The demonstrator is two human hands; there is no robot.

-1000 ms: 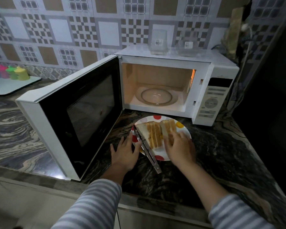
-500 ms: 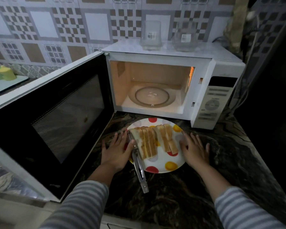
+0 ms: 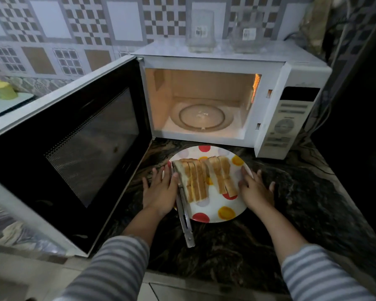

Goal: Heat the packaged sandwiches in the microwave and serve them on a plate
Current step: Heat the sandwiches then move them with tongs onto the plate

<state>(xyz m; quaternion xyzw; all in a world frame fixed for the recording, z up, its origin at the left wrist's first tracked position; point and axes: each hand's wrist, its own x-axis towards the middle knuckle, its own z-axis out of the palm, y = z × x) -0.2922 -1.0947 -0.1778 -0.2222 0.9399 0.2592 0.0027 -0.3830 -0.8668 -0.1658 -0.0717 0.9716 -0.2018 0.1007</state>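
Both hands at the plate, microwave open beyond it.

Nearest us, the metal tongs (image 3: pixel 183 213) lie across the left rim of the white round plate with red and yellow dots (image 3: pixel 213 210), handle end hanging off toward us. Our left hand (image 3: pixel 161 192) lies flat with fingers spread at the plate's left edge, touching the tongs; our right hand (image 3: pixel 255 190) lies flat, fingers spread, at the right edge; neither pinches anything. On the plate sit the sliced toasted sandwiches (image 3: pixel 204 179). Just behind the plate stands the white microwave (image 3: pixel 291 109), door swung wide, its glass turntable (image 3: pixel 202 117) bare. We'd say lift evenly from both rims, level, minding those loose tongs so they don't slide off.
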